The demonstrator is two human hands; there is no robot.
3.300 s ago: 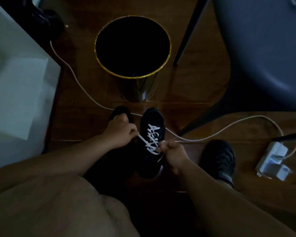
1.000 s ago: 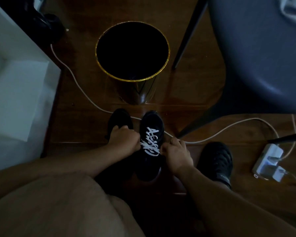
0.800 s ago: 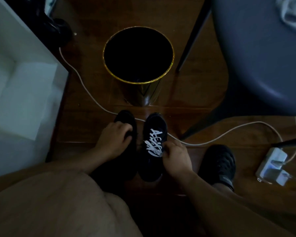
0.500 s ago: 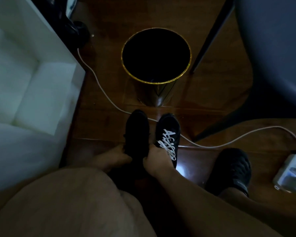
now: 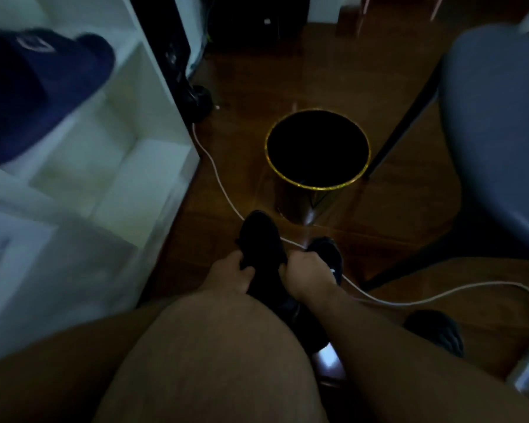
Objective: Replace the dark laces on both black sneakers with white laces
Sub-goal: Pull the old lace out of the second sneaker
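Dark wooden floor [image 5: 379, 227] fills the frame, a gold-rimmed bin [image 5: 317, 187] at its centre. Just below it, the left hand [image 5: 226, 277] and right hand [image 5: 306, 274] both clasp the left black sneaker [image 5: 261, 239]; the right sneaker [image 5: 327, 251], white lace barely showing, sits beside.

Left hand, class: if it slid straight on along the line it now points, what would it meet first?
The left hand already grips the dark-laced sneaker. Going on toward its toe, it would probably meet the white cable next, then the gold-rimmed bin; depth is unclear.
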